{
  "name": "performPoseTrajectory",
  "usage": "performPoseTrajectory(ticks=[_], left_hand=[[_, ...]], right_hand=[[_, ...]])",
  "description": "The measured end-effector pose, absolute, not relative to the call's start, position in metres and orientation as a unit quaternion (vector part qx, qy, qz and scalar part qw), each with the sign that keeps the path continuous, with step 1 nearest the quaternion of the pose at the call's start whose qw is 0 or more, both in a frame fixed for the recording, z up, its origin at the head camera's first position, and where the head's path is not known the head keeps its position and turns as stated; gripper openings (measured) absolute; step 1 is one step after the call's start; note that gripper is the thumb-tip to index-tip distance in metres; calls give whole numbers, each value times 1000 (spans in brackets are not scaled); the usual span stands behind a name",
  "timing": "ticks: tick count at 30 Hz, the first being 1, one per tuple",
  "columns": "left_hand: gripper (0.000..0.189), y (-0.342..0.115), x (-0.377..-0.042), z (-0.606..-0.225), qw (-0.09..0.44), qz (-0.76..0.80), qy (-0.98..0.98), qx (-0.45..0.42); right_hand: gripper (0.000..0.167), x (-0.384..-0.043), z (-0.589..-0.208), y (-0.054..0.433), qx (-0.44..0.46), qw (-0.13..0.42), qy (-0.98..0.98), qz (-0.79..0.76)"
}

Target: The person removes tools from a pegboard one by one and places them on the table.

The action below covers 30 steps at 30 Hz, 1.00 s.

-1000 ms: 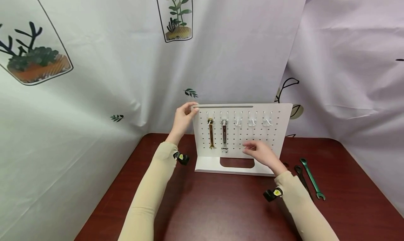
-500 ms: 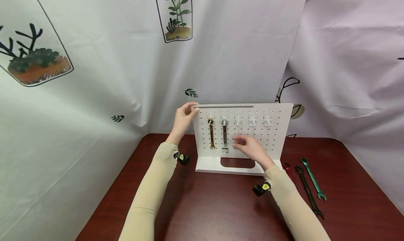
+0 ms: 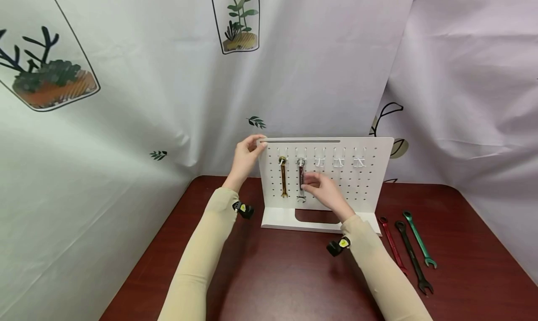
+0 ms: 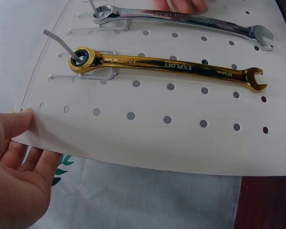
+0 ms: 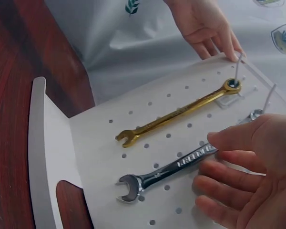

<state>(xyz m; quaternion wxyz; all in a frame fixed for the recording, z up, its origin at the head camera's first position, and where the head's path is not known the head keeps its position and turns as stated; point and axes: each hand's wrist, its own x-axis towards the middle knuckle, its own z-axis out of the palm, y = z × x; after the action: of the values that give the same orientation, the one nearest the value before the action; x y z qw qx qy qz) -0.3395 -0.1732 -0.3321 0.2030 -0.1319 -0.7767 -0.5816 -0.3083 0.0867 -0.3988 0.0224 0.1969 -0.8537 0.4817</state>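
My left hand [image 3: 244, 160] pinches the upper left corner of a white pegboard stand [image 3: 357, 185], thumb in front and fingers behind. Two combination wrenches hang by their ring ends on hooks: a gold one [image 4: 171, 66] on the left and a silver one [image 5: 171, 169] beside it. My right hand [image 3: 325, 190] is at the silver wrench's shaft. In the right wrist view its thumb [image 5: 224, 137] lies along one side of the shaft and the loosely bent fingers spread on the other side. Whether they touch the wrench is hard to tell.
Several bare hooks [image 3: 338, 162] line the board to the right. On the table [image 3: 269, 274], right of the stand, lie a red wrench [image 3: 392, 244], a black wrench [image 3: 414, 258] and a green wrench [image 3: 420, 239]. A patterned curtain [image 3: 315, 78] hangs behind.
My right hand has moved left across the board's front to the silver wrench. The red and black wrenches have come out from behind the right arm. The left hand keeps its hold.
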Motion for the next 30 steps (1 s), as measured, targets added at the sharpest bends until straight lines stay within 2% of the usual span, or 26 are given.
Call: performPoseTrajectory(ticks=[8, 19, 30], left_hand=[[28, -172, -343, -333, 202, -581, -778, -129], [28, -174, -340, -332, 206, -577, -780, -125], [28, -172, -343, -335, 213, -574, -780, -128]], right_hand=[[36, -313, -410, 79, 185, 39, -833, 520], [38, -307, -427, 70, 173, 16, -795, 581], [38, -300, -443, 70, 132, 30, -747, 651]])
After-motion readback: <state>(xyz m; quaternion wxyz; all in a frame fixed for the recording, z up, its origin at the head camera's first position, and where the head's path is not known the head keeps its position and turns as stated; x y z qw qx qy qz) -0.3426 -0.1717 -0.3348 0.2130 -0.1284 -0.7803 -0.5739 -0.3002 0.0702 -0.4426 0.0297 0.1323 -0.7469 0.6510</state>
